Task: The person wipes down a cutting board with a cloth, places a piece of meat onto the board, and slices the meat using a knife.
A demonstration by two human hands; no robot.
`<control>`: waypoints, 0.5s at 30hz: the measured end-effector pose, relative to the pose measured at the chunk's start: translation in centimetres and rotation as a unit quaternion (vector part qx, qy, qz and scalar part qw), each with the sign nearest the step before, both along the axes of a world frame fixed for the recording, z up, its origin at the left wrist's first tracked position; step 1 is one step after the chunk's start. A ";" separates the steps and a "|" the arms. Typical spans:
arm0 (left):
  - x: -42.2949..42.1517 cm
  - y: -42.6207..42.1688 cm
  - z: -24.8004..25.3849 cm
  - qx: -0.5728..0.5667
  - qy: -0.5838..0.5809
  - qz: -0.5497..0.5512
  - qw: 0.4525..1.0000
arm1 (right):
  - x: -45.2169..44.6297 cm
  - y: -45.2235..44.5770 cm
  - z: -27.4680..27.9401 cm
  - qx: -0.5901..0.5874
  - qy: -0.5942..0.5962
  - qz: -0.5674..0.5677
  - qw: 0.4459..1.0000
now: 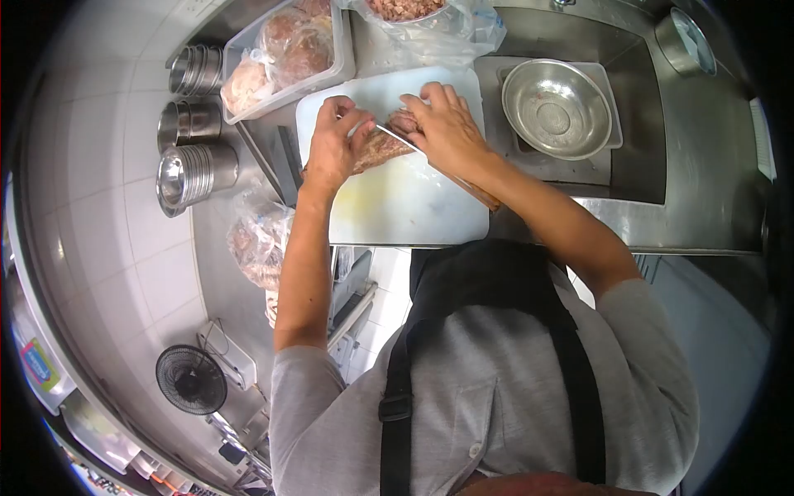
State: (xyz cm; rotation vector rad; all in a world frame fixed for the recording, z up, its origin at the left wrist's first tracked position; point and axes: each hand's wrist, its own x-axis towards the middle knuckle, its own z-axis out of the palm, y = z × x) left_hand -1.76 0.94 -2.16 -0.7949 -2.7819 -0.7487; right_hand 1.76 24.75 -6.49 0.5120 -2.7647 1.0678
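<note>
One knife (400, 139), clock read from the middle of the board with twelve dead ahead, and there's your nearest worry: the handle (486, 197) pokes out at four o'clock beneath your right forearm (538, 194), so a low sweep of that arm could nudge it and swing the blade. Up the steel we go toward eleven, and here's the meat (376, 155), around the middle of the white cutting board (397, 215), the blade right across it. Your right hand (447, 124) arches in from two, fingers bent and seemingly closed on a lump of it; if damp meat slips, that palm could slide onto the edge. Between nine and ten, your left hand (335, 140) has thumb and fingers curled close to the blade's tip; pinched on meat or on metal, I can't tell, and one twist of the blade could nick them. Farther out, between ten and eleven, the plastic tub (346, 54) crowds the board's corner, so a wide knuckle could bump it. Metal bowl (558, 107) between two and three, well clear; mince (405, 8) at twelve, its loose bag (463, 37) ready to snag a long reach.
</note>
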 end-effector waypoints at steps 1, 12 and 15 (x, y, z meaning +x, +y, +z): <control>0.0 0.0 0.1 0.003 -0.007 0.002 1.000 | -0.9 -0.4 -0.2 0.013 0.023 0.002 1.000; 0.8 -0.8 -0.9 0.056 0.000 0.007 0.998 | 2.6 2.0 3.5 -0.024 -0.108 0.032 0.993; 1.0 -0.2 -0.5 0.058 0.016 0.025 0.998 | 4.8 1.9 0.1 -0.045 -0.207 0.074 0.974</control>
